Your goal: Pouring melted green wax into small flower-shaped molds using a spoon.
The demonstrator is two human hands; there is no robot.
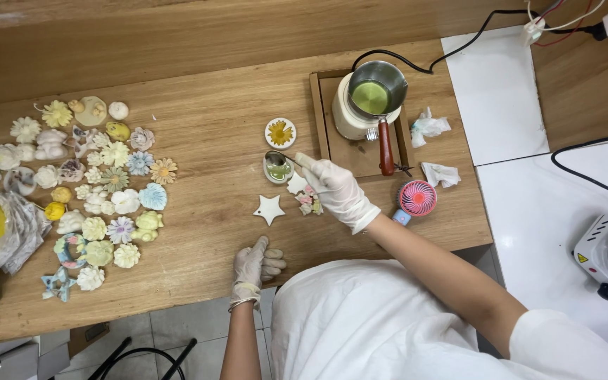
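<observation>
Spoon (276,158) in right hand (338,191) over one round mould (278,171)

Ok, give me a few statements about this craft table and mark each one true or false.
1. The right hand holds a spoon over a small round mould. True.
2. The left hand grips the white star. False: it rests flat on the table, apart from the star.
3. The pot holds green liquid. True.
4. The small fan is blue. False: it is pink.
5. The finished flower pieces lie left of the hands. True.
</observation>
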